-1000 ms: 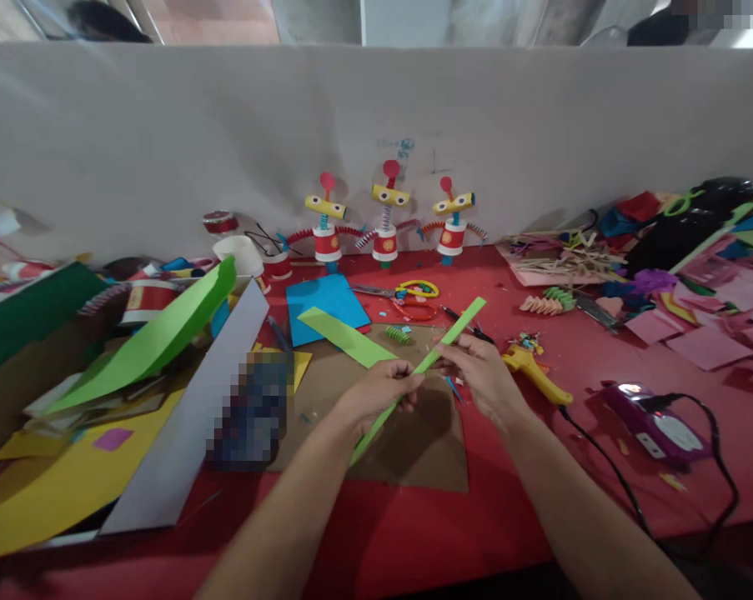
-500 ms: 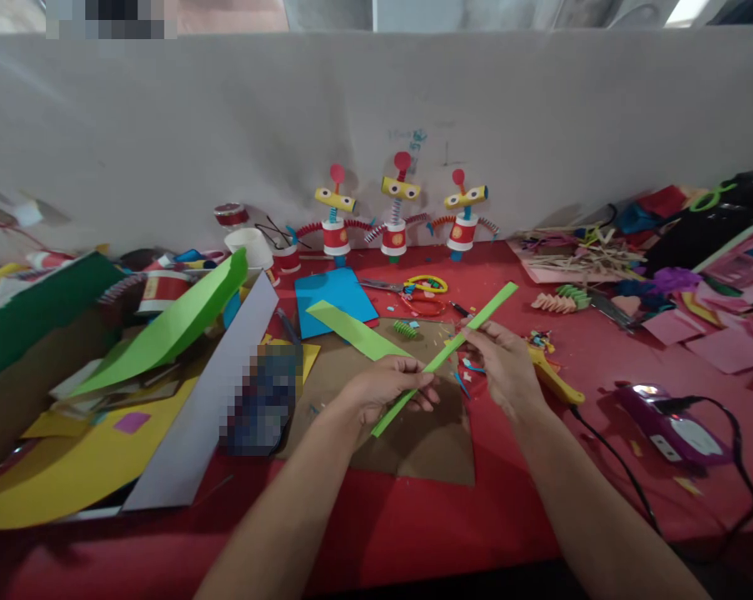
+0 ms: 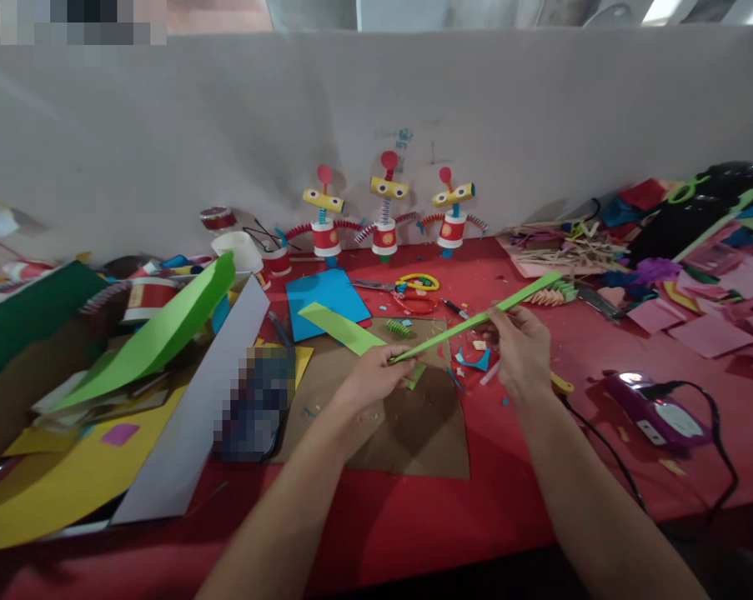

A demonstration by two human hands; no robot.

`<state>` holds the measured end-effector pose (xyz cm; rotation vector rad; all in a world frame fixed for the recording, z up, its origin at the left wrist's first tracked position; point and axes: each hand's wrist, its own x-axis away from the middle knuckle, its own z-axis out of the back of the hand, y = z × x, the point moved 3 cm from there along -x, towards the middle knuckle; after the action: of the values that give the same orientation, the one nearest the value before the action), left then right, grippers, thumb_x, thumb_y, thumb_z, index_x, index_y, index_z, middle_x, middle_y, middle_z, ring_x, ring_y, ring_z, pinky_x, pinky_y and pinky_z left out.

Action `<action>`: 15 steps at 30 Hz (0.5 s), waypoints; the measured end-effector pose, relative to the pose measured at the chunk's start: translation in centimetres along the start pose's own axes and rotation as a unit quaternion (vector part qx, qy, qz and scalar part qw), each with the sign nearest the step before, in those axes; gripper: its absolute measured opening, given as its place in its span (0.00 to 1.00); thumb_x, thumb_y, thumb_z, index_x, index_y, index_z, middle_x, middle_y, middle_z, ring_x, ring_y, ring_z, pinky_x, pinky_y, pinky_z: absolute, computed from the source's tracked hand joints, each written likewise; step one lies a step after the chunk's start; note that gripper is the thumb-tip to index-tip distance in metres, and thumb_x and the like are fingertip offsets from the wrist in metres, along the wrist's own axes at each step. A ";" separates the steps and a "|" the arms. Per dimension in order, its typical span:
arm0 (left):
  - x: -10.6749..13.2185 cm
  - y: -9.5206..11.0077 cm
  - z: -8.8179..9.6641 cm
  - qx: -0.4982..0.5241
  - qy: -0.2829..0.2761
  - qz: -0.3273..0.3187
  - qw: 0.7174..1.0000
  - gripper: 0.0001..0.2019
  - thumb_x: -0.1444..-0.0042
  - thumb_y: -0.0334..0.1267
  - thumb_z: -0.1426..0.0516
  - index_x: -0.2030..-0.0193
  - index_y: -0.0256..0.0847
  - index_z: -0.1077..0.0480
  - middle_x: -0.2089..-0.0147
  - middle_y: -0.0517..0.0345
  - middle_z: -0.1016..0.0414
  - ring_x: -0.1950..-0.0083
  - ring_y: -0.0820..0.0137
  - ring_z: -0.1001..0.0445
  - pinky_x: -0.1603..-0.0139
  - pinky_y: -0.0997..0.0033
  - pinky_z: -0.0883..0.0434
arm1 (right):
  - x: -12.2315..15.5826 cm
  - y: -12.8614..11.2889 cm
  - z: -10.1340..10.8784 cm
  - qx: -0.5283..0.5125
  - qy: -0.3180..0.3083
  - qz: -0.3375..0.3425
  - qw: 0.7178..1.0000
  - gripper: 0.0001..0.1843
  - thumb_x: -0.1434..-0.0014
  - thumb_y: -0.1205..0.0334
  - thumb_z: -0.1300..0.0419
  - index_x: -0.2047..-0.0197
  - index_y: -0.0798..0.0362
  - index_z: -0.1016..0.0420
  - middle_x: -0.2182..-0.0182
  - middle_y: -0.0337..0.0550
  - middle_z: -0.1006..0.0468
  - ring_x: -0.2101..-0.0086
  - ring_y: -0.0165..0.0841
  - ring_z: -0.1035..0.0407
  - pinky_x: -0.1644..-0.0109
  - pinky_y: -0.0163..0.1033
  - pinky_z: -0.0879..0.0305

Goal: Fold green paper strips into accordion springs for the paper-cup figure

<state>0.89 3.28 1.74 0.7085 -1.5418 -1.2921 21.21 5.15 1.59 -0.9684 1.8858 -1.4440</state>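
A narrow green paper strip [image 3: 449, 331] is stretched slantwise between my two hands, rising to the right. My left hand [image 3: 376, 377] pinches its lower left end. Farther along, my right hand [image 3: 521, 346] grips it between thumb and fingers, with the far end sticking out past them. Below the strip lies a brown cardboard sheet [image 3: 414, 442]. On it, partly hidden behind my left hand, is a wider light green paper piece [image 3: 338, 327]. A small folded green paper spring [image 3: 399, 328] sits at the cardboard's back edge.
Behind my hands are scissors [image 3: 417, 287] and a blue sheet [image 3: 326, 302]. Three paper-cup robot figures [image 3: 385, 236] stand by the wall. Left is a box of paper with a white sheet [image 3: 194, 408]; right, a purple power strip [image 3: 657, 412] with a black cord and pink paper scraps [image 3: 714, 333].
My left hand has slid to the strip's lower end. My right hand has moved slightly right, and the strip now reaches farther right at a flatter slant. The view has shifted slightly.
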 end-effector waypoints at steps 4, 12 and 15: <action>0.1 0.5 0.4 -0.028 0.043 -0.040 0.998 0.13 0.55 0.37 0.40 0.61 0.39 0.25 0.71 0.60 0.27 0.72 0.77 0.34 0.71 0.77 0.36 | 0.0 0.2 -0.1 -0.031 -0.006 -0.034 0.999 0.11 0.59 0.60 0.35 0.73 0.53 0.32 0.81 0.32 0.29 0.81 0.25 0.33 0.79 0.30 0.40; 0.5 1.0 0.9 0.141 0.150 -0.071 0.976 0.12 0.57 0.40 0.38 0.66 0.35 0.27 0.74 0.59 0.28 0.73 0.76 0.30 0.68 0.75 0.32 | 0.0 0.4 -0.2 -0.012 -0.009 -0.008 1.000 0.13 0.59 0.60 0.36 0.68 0.53 0.31 0.80 0.33 0.29 0.79 0.28 0.30 0.79 0.31 0.36; 0.3 0.8 1.1 0.190 0.149 -0.056 0.969 0.12 0.58 0.37 0.37 0.65 0.35 0.27 0.73 0.57 0.26 0.72 0.74 0.27 0.65 0.72 0.29 | 0.1 0.3 -0.2 -0.015 -0.012 -0.012 1.000 0.13 0.59 0.60 0.36 0.68 0.53 0.31 0.80 0.32 0.29 0.80 0.28 0.31 0.79 0.31 0.36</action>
<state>-0.10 3.63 2.59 1.1922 -1.5267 -0.9215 20.88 5.24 1.34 -1.0206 1.8889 -1.4149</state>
